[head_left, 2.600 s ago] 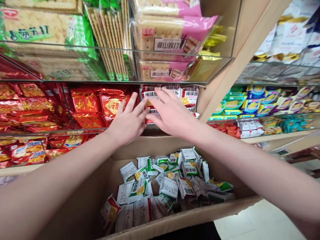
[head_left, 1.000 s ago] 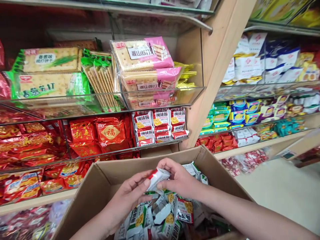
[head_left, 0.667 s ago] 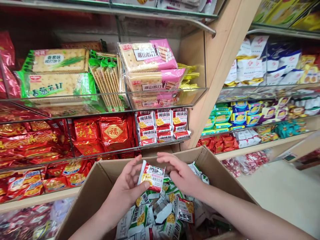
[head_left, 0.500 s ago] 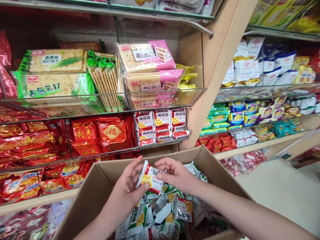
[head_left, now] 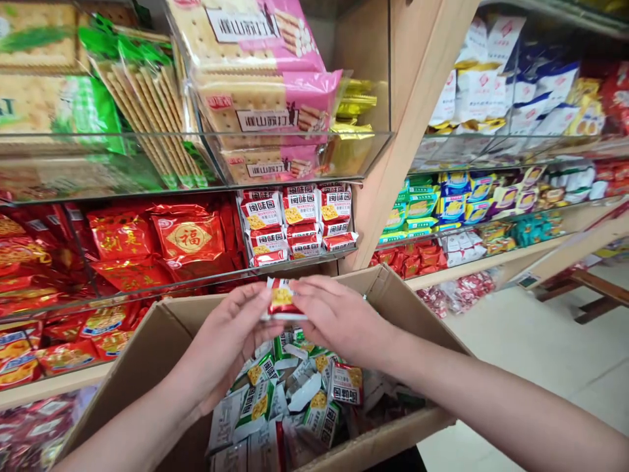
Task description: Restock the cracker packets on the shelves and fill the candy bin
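In front of you a cardboard box holds a loose heap of small snack packets, green-and-white and red-and-white. Behind it, the glass shelf carries a neat stack of red-and-white packets, with red bags just beside them to the left. The shelf above bears pink cracker packs and green ones.
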A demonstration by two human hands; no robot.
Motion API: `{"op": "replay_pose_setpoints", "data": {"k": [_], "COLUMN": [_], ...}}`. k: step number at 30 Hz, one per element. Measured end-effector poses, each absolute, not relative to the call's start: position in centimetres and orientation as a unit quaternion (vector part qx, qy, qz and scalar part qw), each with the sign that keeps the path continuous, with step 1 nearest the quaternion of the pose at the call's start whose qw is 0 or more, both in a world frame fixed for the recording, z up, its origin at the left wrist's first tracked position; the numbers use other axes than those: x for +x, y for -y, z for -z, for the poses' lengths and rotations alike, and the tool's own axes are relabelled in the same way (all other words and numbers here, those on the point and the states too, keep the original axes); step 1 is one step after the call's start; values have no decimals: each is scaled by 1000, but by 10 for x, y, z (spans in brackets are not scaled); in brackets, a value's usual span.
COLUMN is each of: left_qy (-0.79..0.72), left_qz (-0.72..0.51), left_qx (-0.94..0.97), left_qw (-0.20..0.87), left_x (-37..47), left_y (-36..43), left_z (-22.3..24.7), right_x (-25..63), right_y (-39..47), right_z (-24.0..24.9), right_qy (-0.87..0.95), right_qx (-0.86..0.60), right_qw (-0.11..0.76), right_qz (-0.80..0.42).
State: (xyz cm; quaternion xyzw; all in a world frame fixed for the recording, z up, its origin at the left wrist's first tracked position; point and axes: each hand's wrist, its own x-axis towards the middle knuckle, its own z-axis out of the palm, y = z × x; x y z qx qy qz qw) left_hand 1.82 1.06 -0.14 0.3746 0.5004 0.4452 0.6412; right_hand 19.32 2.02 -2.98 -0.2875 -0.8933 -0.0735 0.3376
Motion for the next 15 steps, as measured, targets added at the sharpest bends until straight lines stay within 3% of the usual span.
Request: {"op": "replay_pose_setpoints", "data": {"k": [5,11,15], "left_qy": [-506,-442,-404], "left_qz": [-492,-379,-269], "left_qx": [468,810,869], "left_qw": [532,64,-98], "left_x": [18,19,36], "left_y": [-23,-50,-69], "left_z": [-9,-8,-13], "right_x": [224,250,252], "right_y": [-41,-74,-100], "right_z": [9,-6,-2], "right_qy": [857,791,756], "right_qx": [-303,-386,-423], "right_qw": [392,388,381], "right_qz": [145,273,322]}}
